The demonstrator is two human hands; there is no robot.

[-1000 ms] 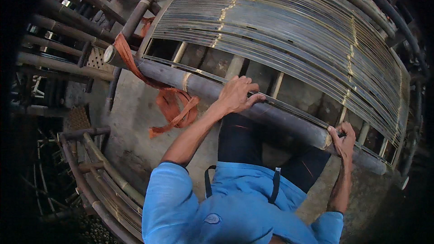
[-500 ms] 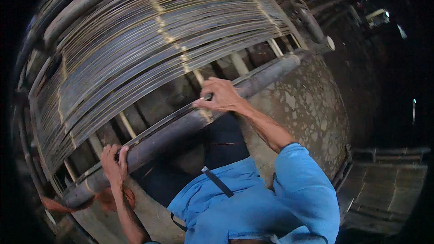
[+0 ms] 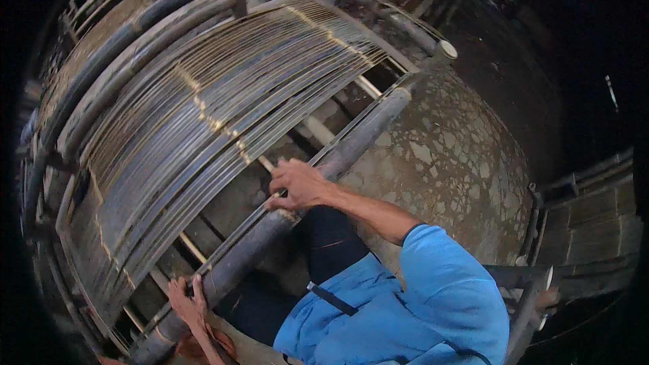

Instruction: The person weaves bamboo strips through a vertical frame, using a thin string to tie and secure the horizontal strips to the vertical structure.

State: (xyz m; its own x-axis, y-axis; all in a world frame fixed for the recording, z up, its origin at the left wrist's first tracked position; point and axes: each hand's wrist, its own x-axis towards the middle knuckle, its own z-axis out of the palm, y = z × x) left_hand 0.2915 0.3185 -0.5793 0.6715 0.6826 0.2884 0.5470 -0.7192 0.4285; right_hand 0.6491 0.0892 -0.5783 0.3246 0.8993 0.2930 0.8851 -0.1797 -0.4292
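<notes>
A long thin strip (image 3: pixel 233 242) lies along the thick round front pole (image 3: pixel 240 265) of a bamboo bench. Near the pole's middle, beside a pale binding, my right hand (image 3: pixel 297 184) is closed over the strip, its fingers curled down. Farther left on the same pole, my left hand (image 3: pixel 188 303) is closed at the strip, its fingertips partly hidden. Beyond both hands spreads the bench's seat of narrow slats (image 3: pixel 223 118), tied across with pale lashings (image 3: pixel 193 88). Between seat and pole, a light crosspiece (image 3: pixel 193 247) shows in the gap.
Thick curved poles (image 3: pixel 128 54) form the bench's back, and a cut pole (image 3: pixel 405 27) its right end. Another slatted bench (image 3: pixel 595 223) stands at the right. Stony ground (image 3: pixel 446 155) lies beside the front pole. An orange-brown thing (image 3: pixel 220 345) is near my left wrist.
The view has turned, so the bench and both hands appear lower and more tilted. Both hands keep about the same places on the front pole.
</notes>
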